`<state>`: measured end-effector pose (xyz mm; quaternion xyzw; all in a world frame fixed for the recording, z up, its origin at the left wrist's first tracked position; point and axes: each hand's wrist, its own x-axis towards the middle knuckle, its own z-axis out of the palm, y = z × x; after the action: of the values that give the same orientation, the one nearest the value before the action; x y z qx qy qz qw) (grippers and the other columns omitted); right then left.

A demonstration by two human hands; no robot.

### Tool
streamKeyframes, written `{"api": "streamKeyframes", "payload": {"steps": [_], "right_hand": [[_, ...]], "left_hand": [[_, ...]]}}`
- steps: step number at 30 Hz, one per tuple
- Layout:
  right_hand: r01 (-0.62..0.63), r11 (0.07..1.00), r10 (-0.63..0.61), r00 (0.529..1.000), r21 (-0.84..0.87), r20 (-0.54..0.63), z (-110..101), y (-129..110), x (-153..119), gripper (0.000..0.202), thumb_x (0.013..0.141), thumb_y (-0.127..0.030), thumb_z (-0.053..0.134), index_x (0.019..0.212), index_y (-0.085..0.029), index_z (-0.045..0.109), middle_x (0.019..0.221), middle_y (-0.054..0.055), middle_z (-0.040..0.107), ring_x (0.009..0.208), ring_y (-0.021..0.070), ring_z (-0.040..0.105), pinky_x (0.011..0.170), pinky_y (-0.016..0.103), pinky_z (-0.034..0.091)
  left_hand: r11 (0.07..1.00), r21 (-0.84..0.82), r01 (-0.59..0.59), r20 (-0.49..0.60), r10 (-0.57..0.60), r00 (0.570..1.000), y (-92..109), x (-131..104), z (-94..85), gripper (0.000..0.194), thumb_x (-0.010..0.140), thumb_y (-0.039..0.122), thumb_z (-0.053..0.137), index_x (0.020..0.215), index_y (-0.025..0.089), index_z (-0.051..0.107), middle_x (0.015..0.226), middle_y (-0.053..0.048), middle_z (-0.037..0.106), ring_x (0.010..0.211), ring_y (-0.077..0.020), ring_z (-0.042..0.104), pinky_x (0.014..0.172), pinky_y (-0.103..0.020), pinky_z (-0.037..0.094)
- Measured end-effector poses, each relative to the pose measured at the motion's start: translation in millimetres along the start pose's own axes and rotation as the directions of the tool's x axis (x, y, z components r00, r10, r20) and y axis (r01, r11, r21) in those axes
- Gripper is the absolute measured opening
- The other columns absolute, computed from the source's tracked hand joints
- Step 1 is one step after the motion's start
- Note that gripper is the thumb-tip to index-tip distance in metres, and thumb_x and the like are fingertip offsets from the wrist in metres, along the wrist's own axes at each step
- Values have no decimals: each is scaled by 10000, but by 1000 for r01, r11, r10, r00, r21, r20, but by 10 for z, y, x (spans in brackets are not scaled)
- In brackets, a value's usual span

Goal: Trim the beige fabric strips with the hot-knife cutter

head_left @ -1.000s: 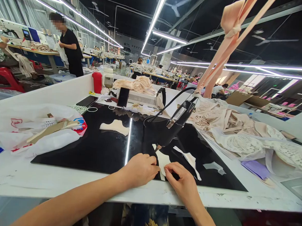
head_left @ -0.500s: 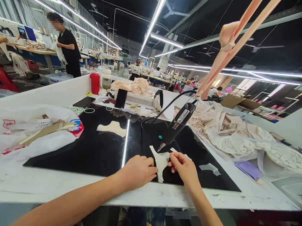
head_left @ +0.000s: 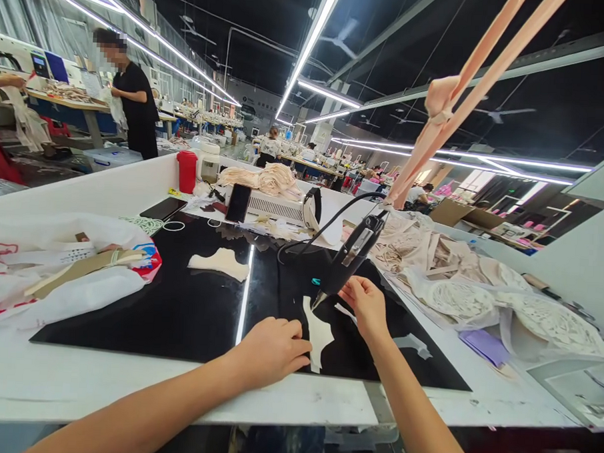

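A white table (head_left: 25, 388) spans the lower frame, bearing a black board (head_left: 193, 315) across the centre. Beige garments (head_left: 455, 273) heap at the right; a white plastic bag (head_left: 119, 288) sits at the left edge. From the upper right, a knotted peach strap (head_left: 409, 166) suspends a black handheld tool (head_left: 351, 255), its metal tip pointing down. Below centre, the left hand (head_left: 271, 349) rests with fingers loosely curled; whether it grips anything is unclear. Right of centre, the right hand (head_left: 368, 306) has its fingertips drawn together beside the tool; whether they hold something cannot be seen. A cream fabric piece (head_left: 320, 337) lies on the board between the hands, just right of the left fingertips.
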<state>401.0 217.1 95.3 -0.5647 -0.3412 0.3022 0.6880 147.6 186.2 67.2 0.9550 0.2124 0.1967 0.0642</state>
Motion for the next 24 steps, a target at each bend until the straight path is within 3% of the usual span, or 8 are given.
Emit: {"api": "streamKeyframes", "payload": {"steps": [4,8,13,15,18,20,24], "right_hand": [[187,975,-175,979,118,-107,55,-159,39,228,961,-367,703,912,-158,628,880,4,686,798,149,685,741,307,588],[303,940,-279,947,158,-158,12,-308,-184,352,875,-545,700,881,-216,576,797,-38,619,709,118,609,669,237,517],[257,960,-259,966,108,-3,-29,-408,-803,319,907,-537,657,870,-231,578,699,-47,499,568,111,459,484,213,345],[230,970,-235,969,74,77,-5,-412,-1051,327,940,-551,619,857,-238,574,686,-35,486,559,126,433,467,226,325],[200,979,-202,963,31,176,69,-360,-1321,349,963,-570,580,833,-246,567,658,-18,492,580,160,462,514,263,398],[180,984,-178,956,12,232,133,-290,-1422,354,972,-575,571,845,-245,573,643,-17,503,577,163,468,533,271,413],[150,989,-136,933,-17,333,257,-148,-1489,353,949,-579,626,899,-230,626,706,-6,572,587,146,498,552,258,435]], "left_hand": [[1000,-21,14,-2,-14,1000,-5,5,8,184,1007,355,635,1131,272,741,983,-9,655,805,-177,651,701,-304,475],[998,-58,16,-30,-18,999,-12,-4,30,188,1000,341,642,1137,269,748,987,-16,664,823,-178,659,718,-293,484],[967,-246,69,-29,-78,997,-51,-9,-7,265,1046,303,528,1203,244,733,1016,-34,697,891,-196,675,799,-299,500],[874,-467,133,-39,-170,985,-70,8,-52,295,1055,293,479,1176,226,739,1066,-41,717,965,-195,668,883,-303,490],[565,-788,244,59,-326,943,-89,49,-127,326,1035,367,481,1094,186,746,1088,-50,733,974,-185,643,884,-296,480],[419,-857,299,149,-354,923,-95,67,-179,376,1011,438,494,1073,158,737,1022,-59,734,875,-170,629,750,-268,474],[311,-883,351,237,-349,906,-112,17,-322,400,886,506,645,1021,139,729,833,-33,689,738,-135,574,606,-221,386]]}}
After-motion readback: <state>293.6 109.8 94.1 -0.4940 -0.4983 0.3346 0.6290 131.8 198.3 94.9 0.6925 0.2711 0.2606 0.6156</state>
